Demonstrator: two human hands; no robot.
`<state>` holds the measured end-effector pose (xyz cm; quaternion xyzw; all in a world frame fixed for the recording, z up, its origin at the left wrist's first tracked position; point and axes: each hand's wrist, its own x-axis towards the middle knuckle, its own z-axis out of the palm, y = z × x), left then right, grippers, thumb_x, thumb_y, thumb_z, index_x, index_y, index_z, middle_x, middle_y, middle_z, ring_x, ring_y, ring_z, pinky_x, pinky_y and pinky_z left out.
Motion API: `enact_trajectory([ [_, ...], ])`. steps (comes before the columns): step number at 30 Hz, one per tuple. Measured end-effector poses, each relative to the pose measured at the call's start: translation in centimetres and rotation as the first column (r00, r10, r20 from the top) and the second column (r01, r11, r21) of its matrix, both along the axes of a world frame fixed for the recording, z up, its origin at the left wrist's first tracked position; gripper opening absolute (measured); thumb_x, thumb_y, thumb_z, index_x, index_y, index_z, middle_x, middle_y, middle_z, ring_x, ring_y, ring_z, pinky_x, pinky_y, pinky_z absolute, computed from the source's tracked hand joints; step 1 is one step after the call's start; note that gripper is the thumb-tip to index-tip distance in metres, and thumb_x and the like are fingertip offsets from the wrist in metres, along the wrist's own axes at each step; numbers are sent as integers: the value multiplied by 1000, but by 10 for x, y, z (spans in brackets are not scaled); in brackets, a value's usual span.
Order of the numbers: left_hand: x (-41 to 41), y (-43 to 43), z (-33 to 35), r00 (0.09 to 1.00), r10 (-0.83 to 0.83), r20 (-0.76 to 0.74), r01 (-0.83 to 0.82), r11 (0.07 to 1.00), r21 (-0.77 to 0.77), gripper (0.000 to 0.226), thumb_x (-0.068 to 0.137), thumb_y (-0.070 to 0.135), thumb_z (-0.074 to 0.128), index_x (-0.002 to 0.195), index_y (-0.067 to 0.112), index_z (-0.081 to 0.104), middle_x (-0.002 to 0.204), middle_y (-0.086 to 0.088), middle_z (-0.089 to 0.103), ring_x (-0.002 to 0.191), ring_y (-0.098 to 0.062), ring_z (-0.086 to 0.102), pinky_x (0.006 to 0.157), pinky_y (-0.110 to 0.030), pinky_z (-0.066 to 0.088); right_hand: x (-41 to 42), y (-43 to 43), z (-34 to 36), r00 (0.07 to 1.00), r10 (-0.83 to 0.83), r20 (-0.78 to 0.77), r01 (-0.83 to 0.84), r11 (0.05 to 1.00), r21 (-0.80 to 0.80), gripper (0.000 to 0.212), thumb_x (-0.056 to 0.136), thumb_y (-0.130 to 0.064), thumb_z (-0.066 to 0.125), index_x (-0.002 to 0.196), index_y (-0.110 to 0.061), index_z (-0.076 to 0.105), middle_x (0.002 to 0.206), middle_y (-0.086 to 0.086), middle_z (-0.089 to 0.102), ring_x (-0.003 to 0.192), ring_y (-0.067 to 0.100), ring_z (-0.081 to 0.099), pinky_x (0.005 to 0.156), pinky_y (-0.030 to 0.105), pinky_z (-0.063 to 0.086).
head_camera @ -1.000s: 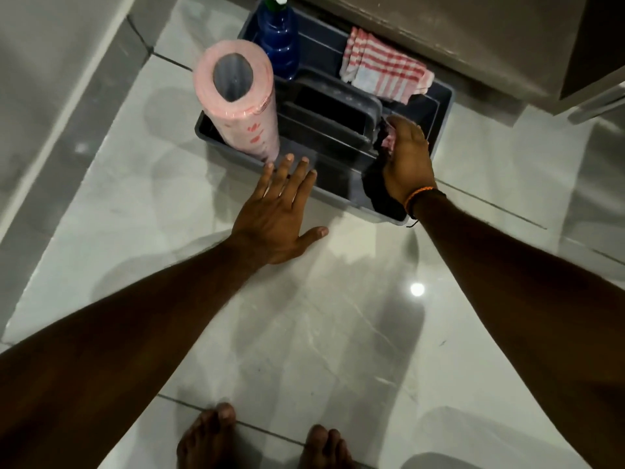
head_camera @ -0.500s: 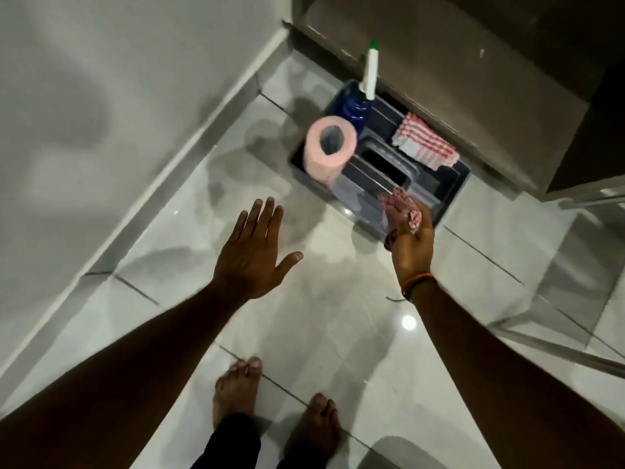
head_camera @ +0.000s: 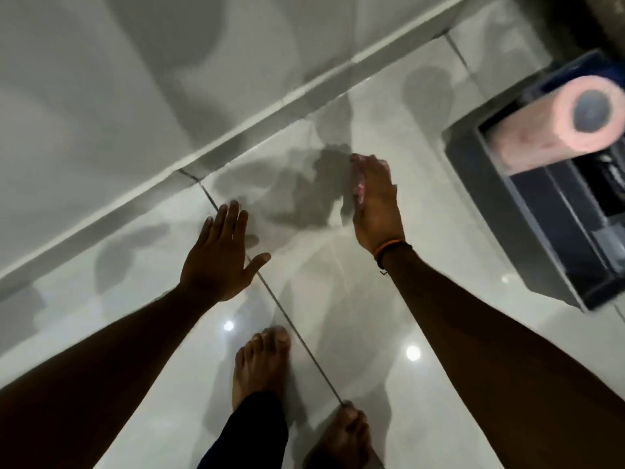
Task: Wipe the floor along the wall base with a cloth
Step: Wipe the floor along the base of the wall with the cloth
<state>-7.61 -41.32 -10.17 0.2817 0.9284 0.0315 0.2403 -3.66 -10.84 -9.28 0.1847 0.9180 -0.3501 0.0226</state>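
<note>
My right hand (head_camera: 375, 204) is held above the glossy white floor tiles (head_camera: 338, 299), closed on a pink-and-white cloth (head_camera: 358, 191) of which only a sliver shows at its left edge. My left hand (head_camera: 220, 255) hovers lower left of it, flat, fingers spread, holding nothing. The wall base (head_camera: 236, 137) is a pale skirting strip that runs diagonally from lower left to upper right, a short way beyond both hands. The picture is blurred by movement.
A dark caddy (head_camera: 527, 238) stands on the floor at the right edge, with a pink paper roll (head_camera: 554, 123) in it. My bare feet (head_camera: 260, 367) are at the bottom centre. Dark grout lines (head_camera: 287, 316) cross the tiles.
My right hand lifted the cloth out of the caddy and carried it left toward the wall. The view swung left, so the caddy now sits at the right edge.
</note>
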Motion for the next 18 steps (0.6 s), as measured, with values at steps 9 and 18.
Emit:
enact_trajectory([
  [9,19,6,-50,989,134,-63,-130,990,59,104,97,72,40,165,-2,14,176,-24,3,163,-42,5,130,-59,15,-15,-17,-59,956,230,183,-279,903,327,86,104,-60,34,166,-5,14,174,24,17,162,42,17,133,55,19],
  [18,-4,-26,-67,988,-50,-147,65,993,98,94,100,66,40,162,-3,25,176,-20,12,164,-37,11,131,-51,19,-197,182,-55,911,-343,227,272,916,294,80,105,-51,41,163,-1,18,173,25,15,162,41,12,134,52,7],
])
